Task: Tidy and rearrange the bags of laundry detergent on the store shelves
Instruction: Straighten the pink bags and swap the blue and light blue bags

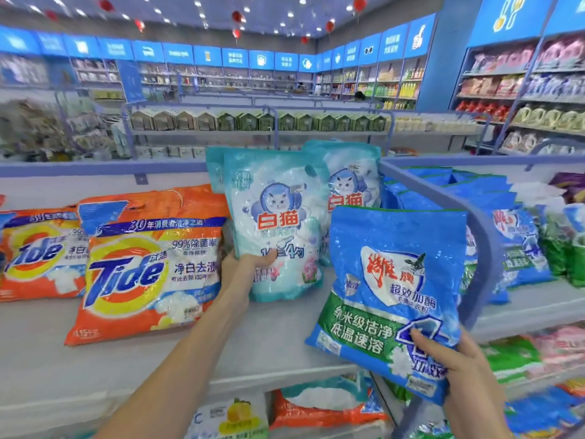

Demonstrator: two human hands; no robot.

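Note:
My left hand (242, 270) grips the lower left edge of a pale teal detergent bag with a cat logo (278, 217), which stands upright on the top shelf (269, 340). A second cat bag (351, 182) stands just behind it to the right. My right hand (456, 365) holds a blue and green detergent bag (389, 296) by its bottom right corner, lifted in front of the shelf edge. Two orange Tide bags (142, 267) lie leaning on the shelf to the left.
A curved blue shelf divider rail (474, 236) runs right of the held blue bag. Beyond it lie several blue and green bags (519, 245). Lower shelves hold more bags (319, 403). Store aisles and stocked shelving fill the background.

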